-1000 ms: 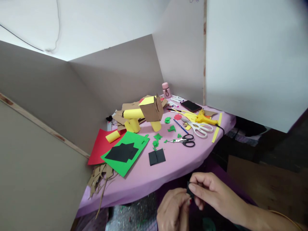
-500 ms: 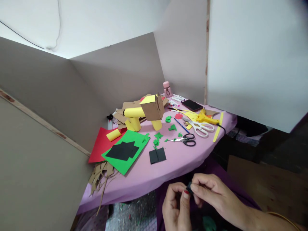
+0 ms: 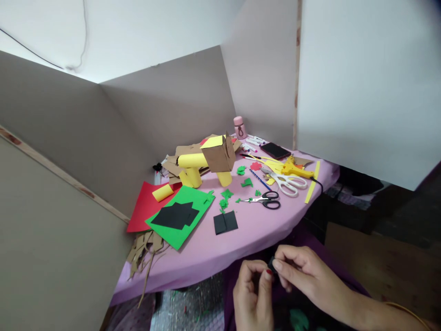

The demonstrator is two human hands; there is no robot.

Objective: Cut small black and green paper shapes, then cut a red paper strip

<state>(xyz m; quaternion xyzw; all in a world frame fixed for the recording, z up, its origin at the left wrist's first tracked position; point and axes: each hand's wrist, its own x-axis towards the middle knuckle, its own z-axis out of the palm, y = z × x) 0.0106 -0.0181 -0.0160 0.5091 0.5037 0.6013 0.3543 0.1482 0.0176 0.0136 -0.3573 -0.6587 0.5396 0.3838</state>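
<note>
Close together in front of the table's near edge, my left hand (image 3: 253, 292) and my right hand (image 3: 303, 271) pinch a small black piece of paper (image 3: 272, 264) between them. Fingers cover most of that piece, so its shape is hard to make out. On the table nearest to my hands lies a folded black paper rectangle (image 3: 225, 223). Beyond it are green paper scraps (image 3: 224, 202) and black-handled scissors (image 3: 267, 200). Farther back stands an animal-like figure with a cardboard box head (image 3: 218, 156) and a yellow rolled-paper body (image 3: 191, 161).
White scissors (image 3: 287, 184), a yellow glue gun (image 3: 296, 170) and a phone (image 3: 275, 151) lie at the right. A pink bottle (image 3: 239, 128) stands at the back. Green sheet (image 3: 179, 239), red sheet (image 3: 138, 214) and cardboard scraps (image 3: 139, 250) occupy the left. Grey panels (image 3: 172, 92) surround the table.
Both hands have shifted very slightly, the right one a little upward, still pinching the black piece. Everything on the table stays where it was.
</note>
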